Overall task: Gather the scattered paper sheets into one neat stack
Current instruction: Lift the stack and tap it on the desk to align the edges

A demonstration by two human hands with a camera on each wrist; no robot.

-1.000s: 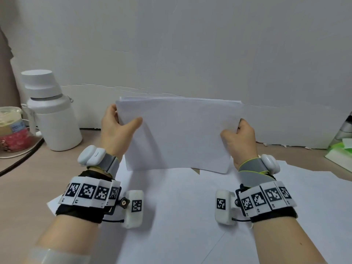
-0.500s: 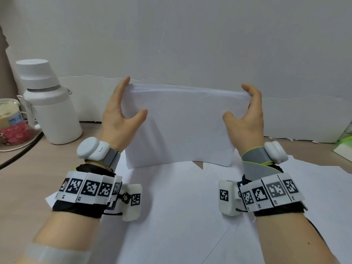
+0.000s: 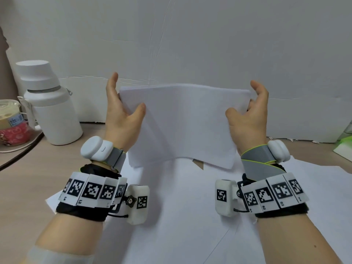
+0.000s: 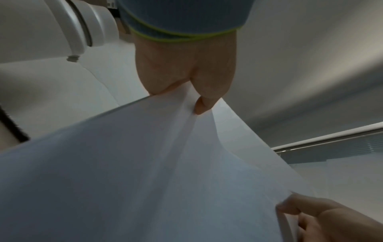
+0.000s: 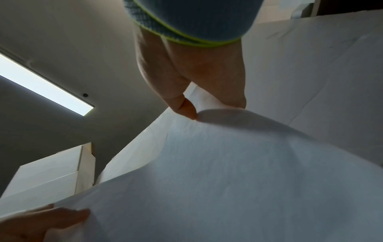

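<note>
A stack of white paper sheets [image 3: 184, 126] stands upright on its long edge over the table. My left hand [image 3: 122, 115] holds its left edge, thumb on the front, fingers behind and index finger pointing up. My right hand [image 3: 245, 119] holds the right edge the same way, its index finger curled above the top corner. The left wrist view shows my thumb pressing the stack [image 4: 145, 163]; the right wrist view shows the other thumb on the stack [image 5: 228, 172]. More loose sheets [image 3: 181, 216] lie flat under my wrists, one [image 3: 314, 183] reaching right.
A white bottle [image 3: 51, 107] stands at the left, with a pink-labelled jar [image 3: 11, 122] and a black cable [image 3: 19, 155] beside it. A green object [image 3: 342, 147] sits at the right edge. A white board [image 3: 190, 44] closes off the back. The wooden table [image 3: 28, 178] shows at left.
Both hands loosened from a firm side grip and slid up the edges. The index fingers touched the top edge half a second ago and now stand above it.
</note>
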